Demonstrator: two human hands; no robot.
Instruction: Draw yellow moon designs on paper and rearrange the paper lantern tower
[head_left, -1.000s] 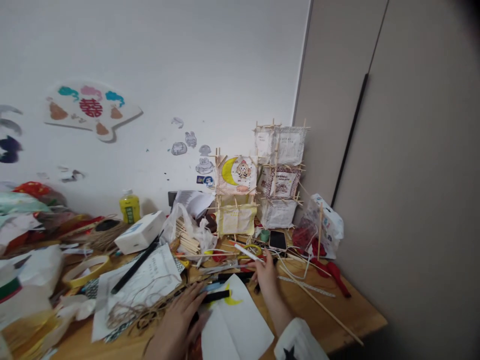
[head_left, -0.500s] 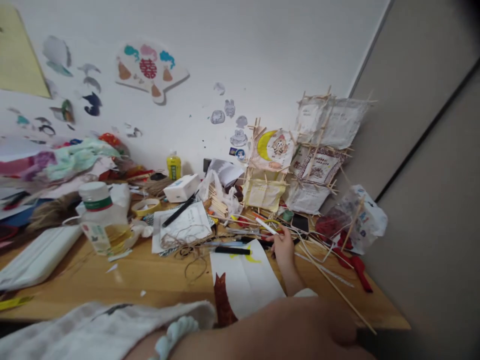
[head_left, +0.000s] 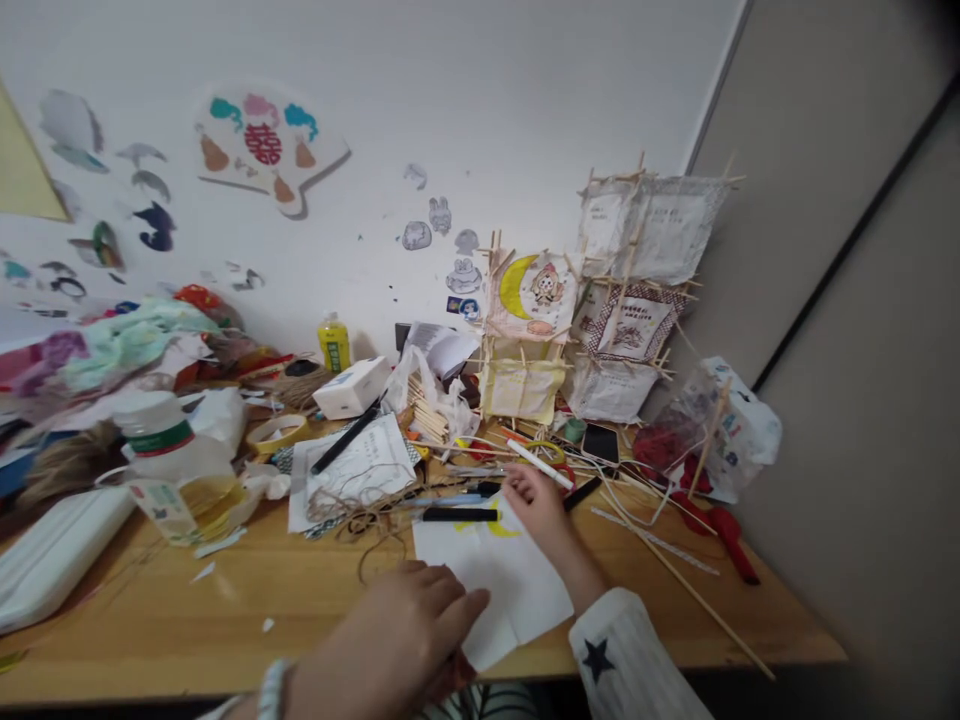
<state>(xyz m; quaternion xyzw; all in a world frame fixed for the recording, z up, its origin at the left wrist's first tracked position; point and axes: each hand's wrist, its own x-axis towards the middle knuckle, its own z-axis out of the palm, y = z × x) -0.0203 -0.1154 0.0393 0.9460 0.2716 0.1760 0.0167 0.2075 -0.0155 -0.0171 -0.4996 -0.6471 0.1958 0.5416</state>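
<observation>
Centrally, a sheet [head_left: 517,590] is laid on a table [head_left: 225,630], a black marker [head_left: 460,515] set across its far end. The sheet's near left side is covered by the left hand [head_left: 409,625], whose grip cannot be told; over its far right edge the right hand [head_left: 536,505] is placed, fingers curled, any hold on the white pen [head_left: 541,466] unclear.

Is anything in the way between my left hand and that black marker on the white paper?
Nothing visible stands between your left hand and the black marker; only the flat white paper shows between them.
</observation>
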